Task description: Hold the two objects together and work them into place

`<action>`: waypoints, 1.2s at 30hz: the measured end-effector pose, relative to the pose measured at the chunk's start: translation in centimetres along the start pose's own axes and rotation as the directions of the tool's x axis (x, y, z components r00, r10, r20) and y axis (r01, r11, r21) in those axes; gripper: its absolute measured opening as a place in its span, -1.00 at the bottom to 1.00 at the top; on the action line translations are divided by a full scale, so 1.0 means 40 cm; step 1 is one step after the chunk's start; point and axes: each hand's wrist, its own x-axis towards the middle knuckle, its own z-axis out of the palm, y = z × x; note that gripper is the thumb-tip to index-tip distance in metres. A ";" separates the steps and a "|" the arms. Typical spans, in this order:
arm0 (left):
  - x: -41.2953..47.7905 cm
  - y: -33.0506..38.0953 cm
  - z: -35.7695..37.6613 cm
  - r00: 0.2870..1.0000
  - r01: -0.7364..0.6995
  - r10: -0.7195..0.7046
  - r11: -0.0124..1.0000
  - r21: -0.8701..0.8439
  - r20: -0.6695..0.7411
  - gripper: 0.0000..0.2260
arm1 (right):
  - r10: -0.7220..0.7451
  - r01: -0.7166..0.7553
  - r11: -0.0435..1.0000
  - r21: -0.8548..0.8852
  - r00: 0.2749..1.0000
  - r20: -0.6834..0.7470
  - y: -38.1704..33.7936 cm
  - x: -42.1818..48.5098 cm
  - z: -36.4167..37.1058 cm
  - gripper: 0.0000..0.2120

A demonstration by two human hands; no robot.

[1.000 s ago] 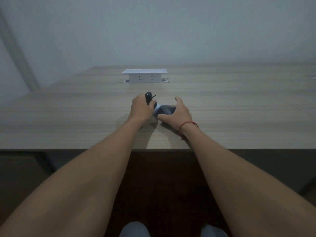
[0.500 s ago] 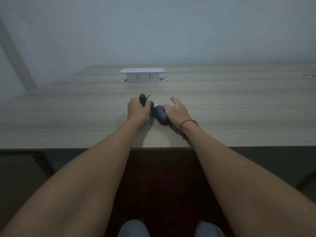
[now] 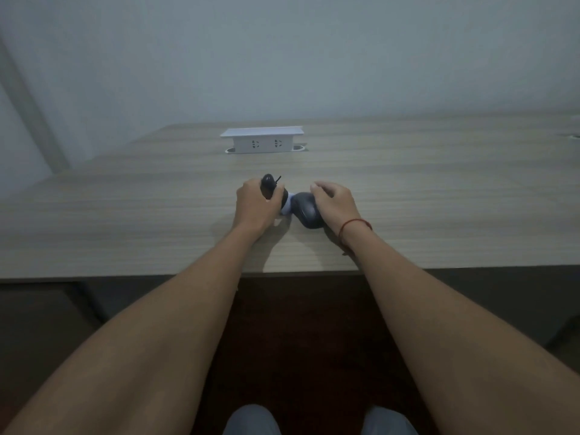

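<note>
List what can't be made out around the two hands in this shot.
- Dark object in the left hand: head view, fingers wrap it; only its rounded top shows.
- Pale piece between the hands: mostly hidden, identity unclear.
- Dark rounded object under the right hand: partly covered, dim.

Left hand (image 3: pixel 255 204) covers most of the black object (image 3: pixel 269 183); what it is can't be told. Right hand (image 3: pixel 334 202) hides the mouse (image 3: pixel 306 211) front at 12 o'clock. Pale scrap (image 3: pixel 287 205) between them unclear.
</note>
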 end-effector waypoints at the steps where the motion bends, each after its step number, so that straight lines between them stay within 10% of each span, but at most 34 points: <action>1: 0.003 0.003 0.000 1.000 0.004 -0.004 1.000 0.010 0.000 -0.75 | 0.038 -0.039 0.998 0.047 0.999 0.032 -0.001 0.000 -0.010 -0.61; 12: -0.021 0.030 -0.039 0.951 0.130 -0.067 0.973 -0.193 0.301 -0.78 | 0.059 -0.059 0.998 0.003 0.998 -0.006 -0.005 0.005 -0.010 -0.47; 18: 0.004 0.043 -0.019 0.979 0.192 -0.178 0.970 -0.150 0.099 -0.78 | 0.066 -0.067 0.998 0.017 0.996 0.054 -0.003 -0.008 -0.006 -0.41; 25: 0.005 0.028 -0.046 0.920 0.308 -0.226 0.922 -0.234 0.320 -0.82 | 0.022 -0.027 0.996 -0.081 0.998 -0.062 -0.006 -0.007 0.007 -0.47; 30: 0.017 0.021 -0.020 0.977 0.202 -0.189 0.968 -0.149 0.094 -0.80 | 0.036 -0.034 0.998 -0.059 0.999 0.027 -0.010 -0.018 0.016 -0.40; 36: -0.009 0.036 -0.053 0.913 0.302 -0.185 0.906 -0.297 0.362 -0.85 | 0.019 -0.024 0.990 -0.141 0.999 -0.037 -0.011 -0.014 0.009 -0.45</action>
